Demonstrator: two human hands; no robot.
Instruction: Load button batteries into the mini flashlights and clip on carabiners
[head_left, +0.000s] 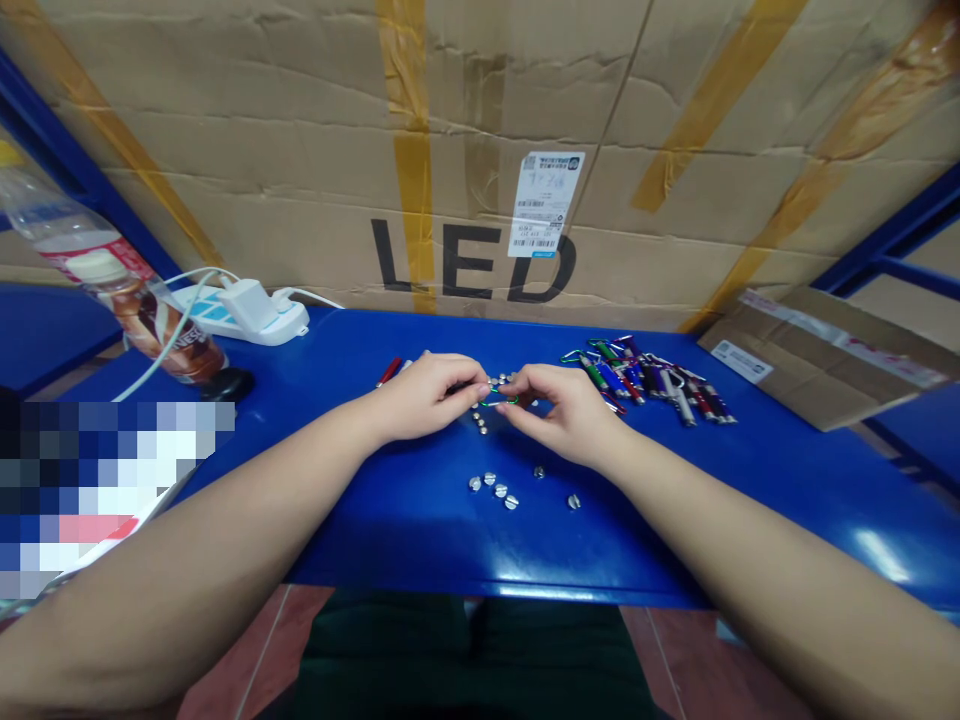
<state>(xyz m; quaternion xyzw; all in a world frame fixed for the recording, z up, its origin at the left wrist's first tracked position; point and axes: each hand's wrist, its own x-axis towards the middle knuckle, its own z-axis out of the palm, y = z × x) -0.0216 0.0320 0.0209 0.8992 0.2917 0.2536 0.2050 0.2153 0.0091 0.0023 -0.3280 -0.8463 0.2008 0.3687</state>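
On the blue surface (390,530) in front of me, I can see two bare arms reaching in from the bottom of the view, and the two hands are close together near the middle. The left hand (427,395) is curled almost shut, and its fingertips meet at something small and dark, but I cannot tell what it is. The right hand (562,412) is also mostly closed, with its fingertips pinching a green metal clip (499,401), which sits just between the two hands. Small silver screws (491,488) lie around on the surface, some in a short line right under the hands and some in a loose group nearer to me. To the right of the right hand is a messy pile of little key-ring flashlights (645,380) in many colors, with clips on them. A thin red stick (389,372) lies just past the left hand. Further left are a white power strip (240,315) and a clear plastic bottle (112,270) lying down. A flat piece of cardboard (817,355) sits at the right edge, and a big taped box (472,150) with the letters LED stands behind it all.
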